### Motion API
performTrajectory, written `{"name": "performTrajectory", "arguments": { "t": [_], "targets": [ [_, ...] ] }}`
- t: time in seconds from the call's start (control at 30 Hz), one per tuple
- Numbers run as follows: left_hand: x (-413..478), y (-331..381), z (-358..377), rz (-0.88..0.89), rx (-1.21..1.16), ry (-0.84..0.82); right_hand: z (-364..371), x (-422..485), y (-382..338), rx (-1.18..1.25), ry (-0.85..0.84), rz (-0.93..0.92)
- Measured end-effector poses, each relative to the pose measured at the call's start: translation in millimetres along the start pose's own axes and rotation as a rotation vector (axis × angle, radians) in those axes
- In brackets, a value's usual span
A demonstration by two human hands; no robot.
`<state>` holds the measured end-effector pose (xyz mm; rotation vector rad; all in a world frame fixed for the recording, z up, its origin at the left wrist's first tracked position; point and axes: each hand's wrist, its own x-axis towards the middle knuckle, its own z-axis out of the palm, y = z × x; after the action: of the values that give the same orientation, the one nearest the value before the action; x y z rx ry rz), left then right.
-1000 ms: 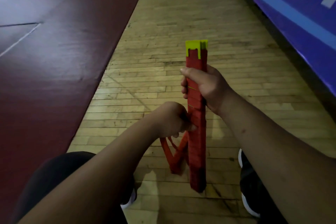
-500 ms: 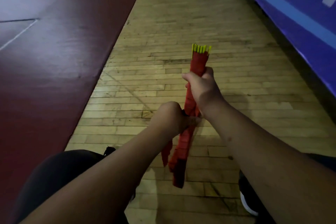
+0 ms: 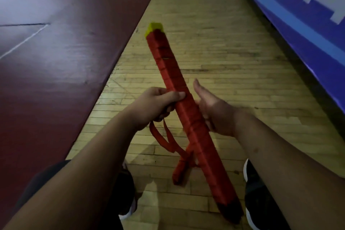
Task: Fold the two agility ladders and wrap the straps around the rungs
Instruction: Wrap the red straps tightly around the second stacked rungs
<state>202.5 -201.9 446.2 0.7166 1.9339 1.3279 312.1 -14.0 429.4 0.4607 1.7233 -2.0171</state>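
Tilted off upright, folded ladder bundle [image 3: 172, 73] now gripped by left hand [image 3: 156, 104]; right hand [image 3: 212, 106] has let go, fingers straight.

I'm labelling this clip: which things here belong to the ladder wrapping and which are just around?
Job: ladder bundle, loose strap loop, left hand gripping the bundle, open right hand beside it.
Around: maroon mat, blue banner, black shoes, wooden floor.

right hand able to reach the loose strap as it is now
Probably not directly: the ladder bundle lies between the open right hand and the loose strap, which hangs below the left hand.
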Motion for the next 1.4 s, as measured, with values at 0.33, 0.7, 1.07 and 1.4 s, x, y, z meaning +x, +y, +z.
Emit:
{"name": "performTrajectory", "arguments": {
  "t": [0.33, 0.7, 1.07, 1.4],
  "targets": [
    [-6.3, 6.5, -17.3, 0.089, -0.075, 0.012, 17.2, -9.7, 12.1, 0.179, -0.296, -0.068],
    [-10.1, 8.6, -33.7, -0.076, 0.234, 0.021, 8.9, 1.4, 11.6, -0.129, 0.050, -0.081],
    [-3.5, 3.5, -30.5, -0.325, -0.064, 0.076, 23.9, 18.6, 25.3, -0.591, 0.473, -0.151],
    [0.8, -4.6, -24.7, -0.263, -0.004, 0.166, 20.7, 16.9, 18.7, -0.544, 0.372, -0.099]
  ]
}}
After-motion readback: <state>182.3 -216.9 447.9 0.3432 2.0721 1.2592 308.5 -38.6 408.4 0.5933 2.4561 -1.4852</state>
